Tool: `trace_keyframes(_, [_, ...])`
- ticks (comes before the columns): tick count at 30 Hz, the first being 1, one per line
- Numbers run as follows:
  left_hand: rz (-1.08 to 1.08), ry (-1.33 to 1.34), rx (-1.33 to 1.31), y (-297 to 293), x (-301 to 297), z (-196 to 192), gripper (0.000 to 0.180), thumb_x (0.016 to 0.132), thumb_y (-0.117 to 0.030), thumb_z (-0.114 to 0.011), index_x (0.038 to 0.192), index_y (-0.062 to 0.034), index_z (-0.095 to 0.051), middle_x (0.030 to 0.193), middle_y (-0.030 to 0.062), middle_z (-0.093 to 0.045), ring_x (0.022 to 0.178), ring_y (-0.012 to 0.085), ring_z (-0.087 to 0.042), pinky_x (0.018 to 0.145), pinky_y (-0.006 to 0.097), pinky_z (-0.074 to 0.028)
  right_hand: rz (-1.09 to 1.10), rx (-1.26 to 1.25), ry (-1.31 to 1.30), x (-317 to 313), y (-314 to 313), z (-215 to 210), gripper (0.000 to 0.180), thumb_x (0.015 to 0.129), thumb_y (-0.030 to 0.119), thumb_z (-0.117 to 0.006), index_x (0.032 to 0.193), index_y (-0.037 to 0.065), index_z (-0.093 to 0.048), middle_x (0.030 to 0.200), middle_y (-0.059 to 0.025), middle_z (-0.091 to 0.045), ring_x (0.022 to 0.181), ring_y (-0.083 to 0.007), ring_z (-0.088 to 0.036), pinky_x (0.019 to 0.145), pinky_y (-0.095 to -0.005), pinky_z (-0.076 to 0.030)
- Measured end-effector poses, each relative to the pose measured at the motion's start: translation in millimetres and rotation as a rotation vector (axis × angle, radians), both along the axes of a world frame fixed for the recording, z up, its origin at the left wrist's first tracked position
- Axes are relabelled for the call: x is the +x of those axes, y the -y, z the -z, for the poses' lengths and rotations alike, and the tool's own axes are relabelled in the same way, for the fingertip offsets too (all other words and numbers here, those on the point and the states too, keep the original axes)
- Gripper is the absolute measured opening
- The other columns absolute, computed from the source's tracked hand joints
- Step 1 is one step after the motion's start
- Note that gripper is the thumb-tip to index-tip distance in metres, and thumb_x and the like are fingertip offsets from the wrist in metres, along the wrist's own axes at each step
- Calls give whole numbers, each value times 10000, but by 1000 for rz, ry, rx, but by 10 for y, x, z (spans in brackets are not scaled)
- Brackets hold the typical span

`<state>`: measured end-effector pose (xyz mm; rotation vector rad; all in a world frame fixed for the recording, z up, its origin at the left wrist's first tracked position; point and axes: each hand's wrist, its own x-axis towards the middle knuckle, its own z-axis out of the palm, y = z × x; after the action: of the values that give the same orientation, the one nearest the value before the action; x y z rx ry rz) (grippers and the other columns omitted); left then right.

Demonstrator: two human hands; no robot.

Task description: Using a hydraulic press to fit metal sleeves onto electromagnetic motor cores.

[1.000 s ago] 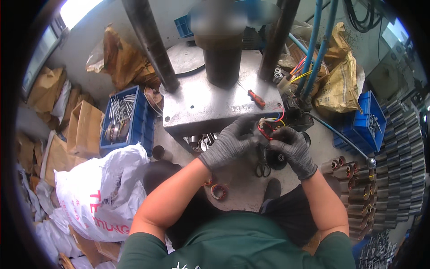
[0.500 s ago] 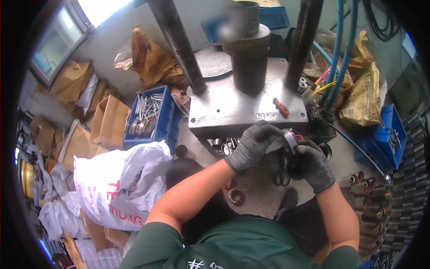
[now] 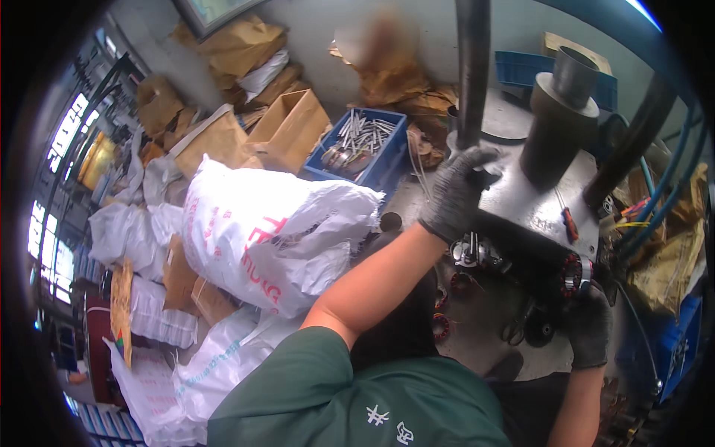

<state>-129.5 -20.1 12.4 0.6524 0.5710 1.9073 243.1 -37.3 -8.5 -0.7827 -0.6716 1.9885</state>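
My right hand [image 3: 590, 324], in a grey glove, is closed on a motor stator [image 3: 575, 274], a metal ring with red windings inside, held off the front right of the press table. My left hand [image 3: 458, 195], also gloved, is raised near the foot of the press's left column [image 3: 472, 74]. Its fingers are loosely bent with a gap to the thumb, and nothing shows between them. An orange-handled screwdriver [image 3: 570, 223] lies on the press table [image 3: 514, 195]. Below, on the floor, are scissors [image 3: 512, 332] and a wound stator [image 3: 441, 326].
A large white woven sack [image 3: 246, 223] fills the space left of my arm. Behind it stand a blue crate of metal shafts [image 3: 387, 160] and an open cardboard box [image 3: 294, 134]. A thick cylinder [image 3: 555, 141] stands on the press table. Blue hoses [image 3: 663, 201] hang at the right.
The view has swung left, so the press sits further right. My left hand has left the stator and moved left. My right hand keeps hold of the stator.
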Motion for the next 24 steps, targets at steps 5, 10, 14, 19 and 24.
trace_keyframes(5, [-288,-449,-17,792,-782,121,221,949,-83,-707,1151,5,-701,1030,69,-704,920,144,-658,870,288,-552,-59,-17,-10,-6,-60,-12,313,992,167,-619,1301,114,-628,1051,-15,-699,894,-154,-668,762,-378,-573])
trace_keyframes(10, [-80,-967,-757,1798,-1579,1019,205,903,-106,-750,1098,-65,-702,1050,73,-691,968,185,-668,877,337,-564,-44,33,35,-48,-57,58,321,1000,187,-637,1313,117,-619,1003,-13,-693,863,-151,-659,733,-361,-564])
trace_keyframes(14, [-178,-1687,-967,2571,-3082,1575,405,988,-305,-675,1284,-29,-648,1077,54,-691,1017,170,-669,912,312,-550,-217,62,-38,-1,-96,151,259,1042,206,-560,1275,113,-622,1111,1,-669,968,-144,-643,858,-354,-547])
trace_keyframes(19, [-250,-1053,-1133,2601,-3240,790,306,963,-292,-693,1139,-42,-693,970,61,-721,798,174,-694,725,306,-562,-171,138,41,-8,-91,170,275,1056,226,-556,1303,121,-618,1103,7,-670,965,-127,-640,813,-334,-546])
trace_keyframes(24, [-178,-1047,-1155,2699,-3455,621,299,963,-288,-690,1133,-42,-695,962,60,-720,789,175,-694,716,307,-560,-35,10,30,-208,34,-28,298,1018,211,-631,1285,78,-623,966,-27,-683,820,-152,-661,718,-368,-573])
